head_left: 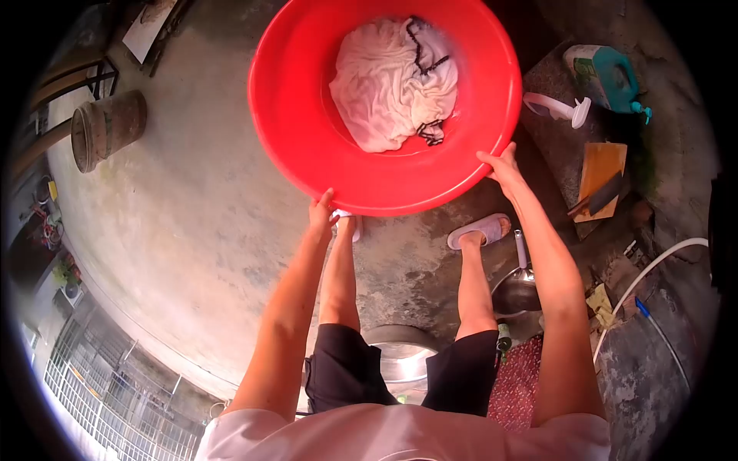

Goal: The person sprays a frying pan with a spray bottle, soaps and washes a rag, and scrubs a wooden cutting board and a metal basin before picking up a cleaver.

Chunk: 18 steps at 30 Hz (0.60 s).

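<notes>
Both of my hands hold a large red basin (384,188) by its rim, in front of me at the top of the view. My left hand (323,211) grips the near left part of the rim, and my right hand (503,165) the near right part, thumb over the edge. Inside the basin lies a crumpled, wet-looking whitish cloth (384,84) with dark trim. The fingers under the rim are mostly hidden.
A metal basin (400,361) stands between my legs, with a pan (519,292) to its right. At the right are a teal jug (611,77), a cutting board with a knife (602,177) and a white hose (653,269). A bucket (111,129) is at the left.
</notes>
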Each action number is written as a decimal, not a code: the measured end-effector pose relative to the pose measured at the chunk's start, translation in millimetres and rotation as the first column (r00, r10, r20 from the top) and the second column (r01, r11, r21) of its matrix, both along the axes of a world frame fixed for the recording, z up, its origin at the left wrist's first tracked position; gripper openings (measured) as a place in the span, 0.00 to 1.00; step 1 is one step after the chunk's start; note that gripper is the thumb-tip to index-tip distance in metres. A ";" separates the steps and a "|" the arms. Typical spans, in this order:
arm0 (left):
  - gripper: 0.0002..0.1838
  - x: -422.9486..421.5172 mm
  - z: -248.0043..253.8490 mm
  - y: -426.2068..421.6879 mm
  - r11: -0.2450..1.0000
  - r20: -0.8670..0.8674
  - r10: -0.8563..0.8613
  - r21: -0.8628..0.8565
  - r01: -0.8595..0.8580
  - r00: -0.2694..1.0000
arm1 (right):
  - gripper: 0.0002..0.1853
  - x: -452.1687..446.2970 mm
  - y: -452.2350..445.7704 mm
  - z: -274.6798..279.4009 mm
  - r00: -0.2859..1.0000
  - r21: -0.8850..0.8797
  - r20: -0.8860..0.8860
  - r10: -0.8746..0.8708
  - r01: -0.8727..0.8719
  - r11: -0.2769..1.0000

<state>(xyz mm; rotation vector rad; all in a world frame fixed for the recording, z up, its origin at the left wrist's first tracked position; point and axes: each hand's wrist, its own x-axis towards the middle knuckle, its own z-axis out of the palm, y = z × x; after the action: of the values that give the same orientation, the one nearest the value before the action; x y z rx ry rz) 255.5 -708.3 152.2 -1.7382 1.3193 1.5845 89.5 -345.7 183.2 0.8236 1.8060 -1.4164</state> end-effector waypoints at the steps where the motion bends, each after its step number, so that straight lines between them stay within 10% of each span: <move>1: 0.19 16.6 6.0 -19.1 1.000 0.017 0.015 0.013 -0.015 1.000 | 0.29 5.0 -21.6 5.2 0.999 -0.009 -0.002 0.039 -0.039 0.999; 8: 0.27 95.7 29.2 -143.8 0.858 -0.008 0.477 0.223 -0.463 0.879 | 0.41 44.7 -243.5 -46.6 0.938 -0.131 0.145 0.316 -0.298 0.945; 14: 0.26 16.5 -11.0 -159.2 0.420 -0.176 0.906 0.498 -0.759 0.385 | 0.44 76.0 -426.9 -49.8 0.804 -0.395 0.027 0.594 -0.537 0.745; 18: 0.24 3.8 -51.4 -230.5 0.480 -0.217 0.877 0.437 -0.761 0.428 | 0.25 94.1 -441.4 -24.6 0.917 -0.447 -0.335 0.217 -0.357 0.820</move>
<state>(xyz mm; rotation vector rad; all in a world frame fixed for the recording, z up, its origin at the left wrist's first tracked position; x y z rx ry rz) 259.2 -938.7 100.8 -2.0556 0.1922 2.6578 183.6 -787.2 158.6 0.0777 1.5473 -1.7380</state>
